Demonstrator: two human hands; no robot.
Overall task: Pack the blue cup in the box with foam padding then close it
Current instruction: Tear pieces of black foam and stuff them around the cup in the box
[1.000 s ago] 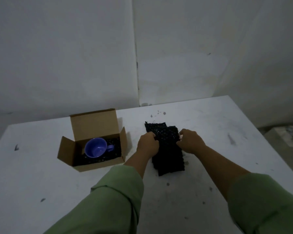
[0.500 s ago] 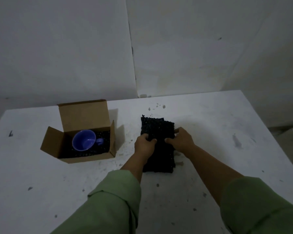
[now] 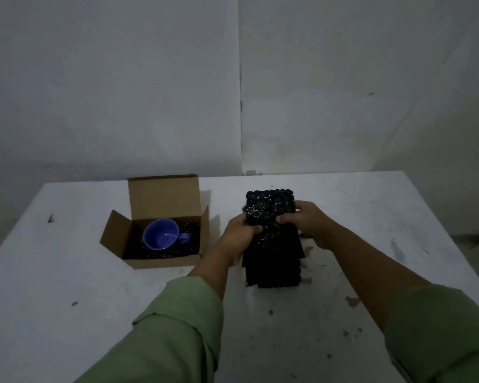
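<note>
A blue cup lies inside an open cardboard box on dark padding, its handle pointing right. The box lid stands upright at the back. To the right of the box, a black foam sheet with a bumpy surface is tilted up off a stack of more black foam. My left hand grips the sheet's left edge and my right hand grips its right edge.
A white table with dark specks and smudges carries everything. Its far edge meets a pale wall; its right edge drops off near the frame's right side. Small crumbs of foam lie around the stack.
Both hands have lifted the top foam sheet, tilting its far end up off the stack. The camera has moved closer and shifted; the box and cup stay put.
</note>
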